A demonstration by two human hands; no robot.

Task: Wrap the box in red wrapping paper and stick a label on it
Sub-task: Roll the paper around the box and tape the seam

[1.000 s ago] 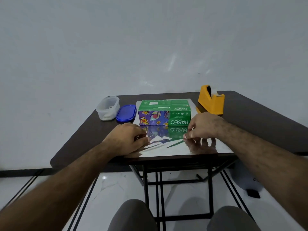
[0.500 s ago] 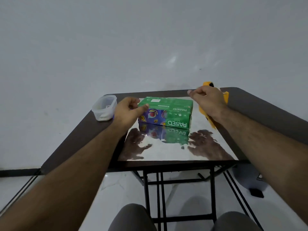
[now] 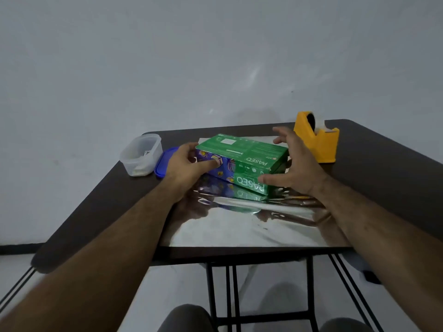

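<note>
Silvery wrapping sheet (image 3: 239, 226) lies under the Paseo tissue box (image 3: 242, 155); left hand (image 3: 189, 164) grips it, right hand (image 3: 296, 168) hovers spread, positioning. Next, probably folding paper over.

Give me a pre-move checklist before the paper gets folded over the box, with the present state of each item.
1. Box lies on the wrapping sheet: ok.
2. Box square to the sheet's edges: not ok, it sits turned at an angle.
3. Left hand holds the box's left end: ok, thumb on the front face.
4. Right hand has a grip: not ok, its fingers are spread beside the right end, only the thumb near the box.
5. Sheet flat: not ok, it ripples just in front of the box.
6. Tape dispenser at hand: ok, on the table behind the right hand.
</note>
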